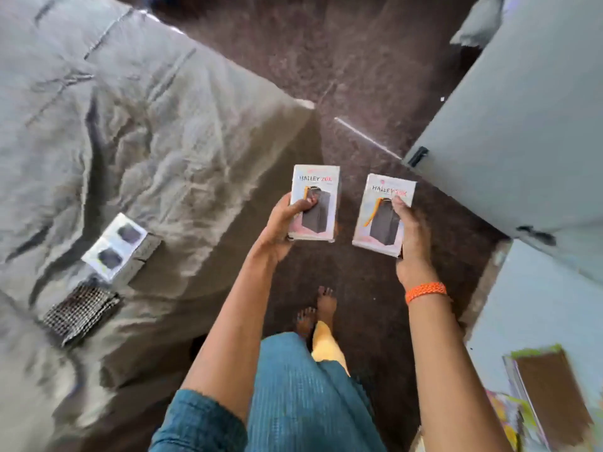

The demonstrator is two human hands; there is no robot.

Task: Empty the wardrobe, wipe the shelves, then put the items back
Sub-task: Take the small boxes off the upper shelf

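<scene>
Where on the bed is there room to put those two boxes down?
Each hand, left and right, holds a box. The bed has a wide bare stretch of rumpled cover above and right of the flat white box, up to the bed's corner. The near left edge is busier: that white box and a mesh pouch lie close together.

Two matching white cartons, each printed with a dark grey speaker, are up in the air side by side above the dark floor: the left box point(314, 203) upright, the right box point(384, 214) tilted slightly. Over on the grey bed lies a third white box point(118, 246), flat, beside a folded black-and-white mesh piece point(81, 312).
</scene>
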